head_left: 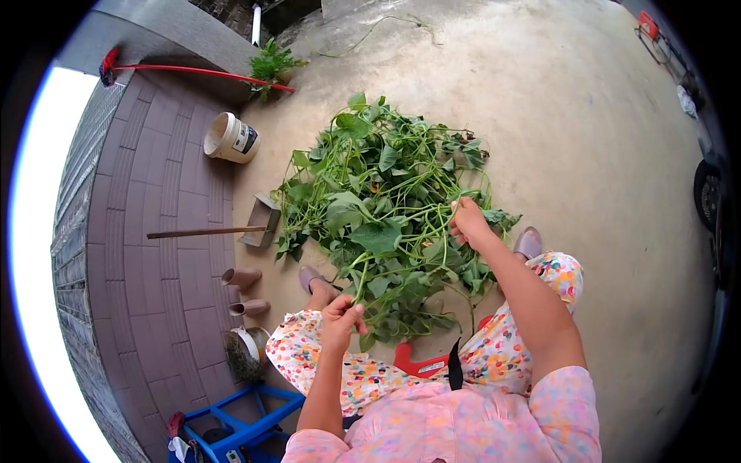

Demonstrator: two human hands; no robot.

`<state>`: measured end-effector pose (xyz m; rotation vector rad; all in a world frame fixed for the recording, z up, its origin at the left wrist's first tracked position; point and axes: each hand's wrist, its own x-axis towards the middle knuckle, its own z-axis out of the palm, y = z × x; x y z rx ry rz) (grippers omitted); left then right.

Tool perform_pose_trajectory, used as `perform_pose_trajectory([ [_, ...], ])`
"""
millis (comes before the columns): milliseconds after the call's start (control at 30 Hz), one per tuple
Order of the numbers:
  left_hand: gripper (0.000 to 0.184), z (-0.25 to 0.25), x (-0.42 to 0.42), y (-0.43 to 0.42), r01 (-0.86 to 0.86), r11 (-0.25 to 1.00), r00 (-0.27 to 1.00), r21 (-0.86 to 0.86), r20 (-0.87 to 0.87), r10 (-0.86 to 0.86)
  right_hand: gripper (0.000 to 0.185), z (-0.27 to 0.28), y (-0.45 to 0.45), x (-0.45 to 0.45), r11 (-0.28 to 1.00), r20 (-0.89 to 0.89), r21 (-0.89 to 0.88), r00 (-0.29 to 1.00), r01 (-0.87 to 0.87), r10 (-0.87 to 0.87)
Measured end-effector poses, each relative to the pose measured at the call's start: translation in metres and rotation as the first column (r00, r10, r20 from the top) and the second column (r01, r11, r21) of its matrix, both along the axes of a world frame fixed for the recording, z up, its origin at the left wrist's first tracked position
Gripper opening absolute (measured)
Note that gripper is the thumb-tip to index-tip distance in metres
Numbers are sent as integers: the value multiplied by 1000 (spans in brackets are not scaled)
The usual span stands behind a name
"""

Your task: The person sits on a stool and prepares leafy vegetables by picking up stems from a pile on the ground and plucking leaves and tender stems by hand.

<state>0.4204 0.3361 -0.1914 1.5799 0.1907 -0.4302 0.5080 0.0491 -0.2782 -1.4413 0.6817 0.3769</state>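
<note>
A big heap of leafy green vines [394,170] lies on the concrete in front of me, with long pale stems and broad leaves tangled together. At its near edge, my left hand [340,322] is closed around the lower end of a leafy vine stem [363,274], whose large leaves spread over the heap. Further out, on the heap's right side, my right hand [468,221] pinches a green vine stem that runs into the pile. The thumb and fingers of that hand partly hide the stem.
A red seat [421,363] shows between my legs. To the left are a long-handled dustpan [262,221], a white bucket [231,139], boots [242,278] and a blue frame [239,420]. A red-handled mop [193,72] leans by a potted plant [274,63].
</note>
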Motion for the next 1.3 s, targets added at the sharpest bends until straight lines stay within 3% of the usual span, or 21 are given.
perform_pose_trajectory([
  [100, 11, 11, -3, 4, -8, 999, 998, -37, 60, 10, 35, 10, 4, -1, 966, -118, 229, 988, 123, -98],
  [167, 11, 17, -3, 6, 13, 999, 996, -48, 85, -9, 35, 6, 3, 0, 963, -94, 255, 994, 86, -63],
  [233, 11, 24, -3, 6, 81, 977, 990, -198, 134, -55, 35, 7, 2, 0, 958, -48, 283, 998, 51, -39],
  [467, 17, 37, -7, 13, 159, 956, 944, -247, 321, -74, 30, 11, -4, 3, 947, -133, 313, 984, -68, 115],
  [567, 19, 41, -2, 19, 206, 968, 967, -141, 181, -179, 17, 19, -2, 1, 891, -12, 437, 991, 126, -134],
  [600, 19, 38, -1, 18, 205, 969, 967, -140, 181, -179, 17, 21, -5, 2, 890, -12, 438, 991, 125, -133],
  [667, 18, 24, 0, 16, 124, 976, 987, 179, -124, -102, 13, 22, -12, 7, 851, 143, 466, 928, 244, -345],
  [700, 29, 15, 1, 16, 218, 895, 963, 390, -235, -132, 10, 24, -14, 8, 850, 181, 456, 908, 263, -378],
  [733, 29, -8, -1, 26, 220, 894, 963, 391, -233, -135, 10, 26, -12, 8, 849, 183, 457, 906, 264, -381],
  [767, 35, -40, -8, 42, 322, 609, 910, 725, -58, -411, 9, 30, -8, 6, 887, 307, 404, 880, 225, -363],
  [800, 40, -40, -8, 33, 225, 228, 728, 947, -8, -685, 9, 32, -4, 5, 920, 428, 342, 840, 192, -335],
  [833, 47, -38, -13, 27, 295, 90, 742, 951, -169, -649, 8, 31, 0, 2, 970, 507, 187, 831, 152, -228],
  [867, 47, -37, -12, 20, 295, 88, 740, 951, -170, -650, 8, 27, 4, 0, 989, 618, -34, 780, 147, -95],
  [933, 43, -27, -3, -1, 485, 413, 789, 771, -183, -586, 10, 26, 12, -2, 955, 723, -224, 690, 193, 30],
  [967, 43, -20, 0, -13, 479, 417, 795, 773, -179, -580, 10, 29, 13, -3, 957, 726, -224, 687, 186, 36],
  [1033, 35, -9, 9, -35, 501, 686, 823, 528, -46, -566, 7, 39, 15, -7, 899, 776, -397, 591, 184, 221],
  [1067, 35, -8, 13, -43, 498, 687, 825, 529, -45, -564, 7, 40, 17, -9, 900, 777, -396, 589, 183, 222],
  [1167, 21, -2, 27, -67, 236, 933, 959, 270, 91, -269, 6, 39, 27, -15, 735, 785, -609, 358, 297, 505],
  [1200, 21, 0, 33, -73, 237, 933, 958, 270, 94, -271, 6, 39, 29, -18, 734, 786, -609, 357, 301, 505],
  [1267, 18, 3, 46, -81, 39, 995, 981, 90, 188, -55, 5, 39, 36, -26, 613, 658, -753, 275, 237, 701],
  [1300, 18, 4, 51, -86, -26, 995, 981, 95, 194, 7, 6, 37, 42, -29, 613, 660, -750, 217, 247, 720],
])
